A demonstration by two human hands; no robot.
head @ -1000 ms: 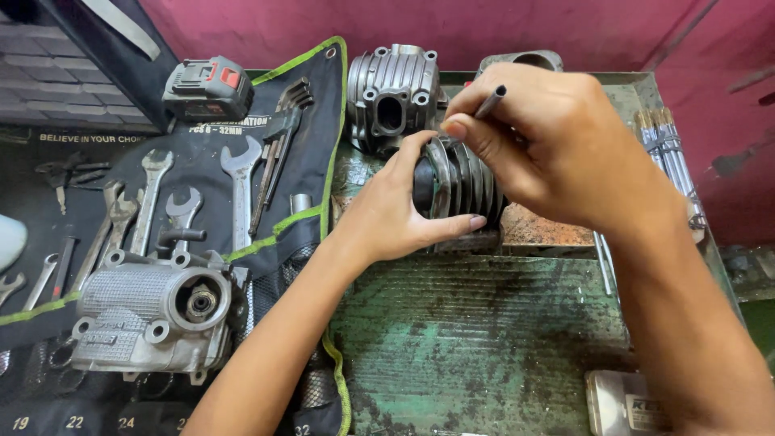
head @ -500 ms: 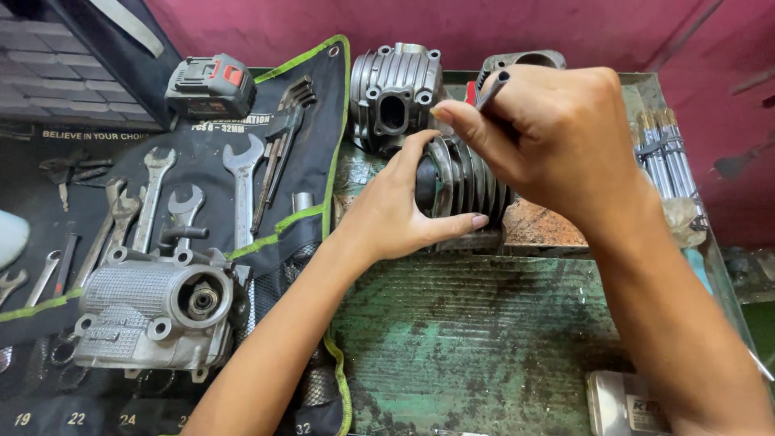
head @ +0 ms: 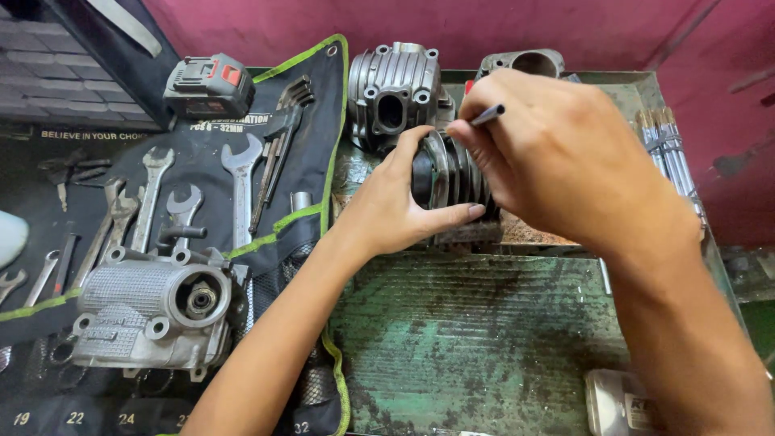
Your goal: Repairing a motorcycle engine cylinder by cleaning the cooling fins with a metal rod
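On the worn green metal bench [head: 484, 339], the work looks mid-way: a finned engine cylinder [head: 452, 173] stands apart from its cylinder head [head: 395, 89] behind it, with another engine casting [head: 153, 311] on the black tool roll [head: 266, 145] among spanners [head: 240, 190]. The cylinder is dark, grimy, its fins close-set, lying on its side. The left hand [head: 395, 210] clasps it from the near side; the right hand [head: 557, 153] pinches a thin dark tool [head: 487, 115] above the fins.
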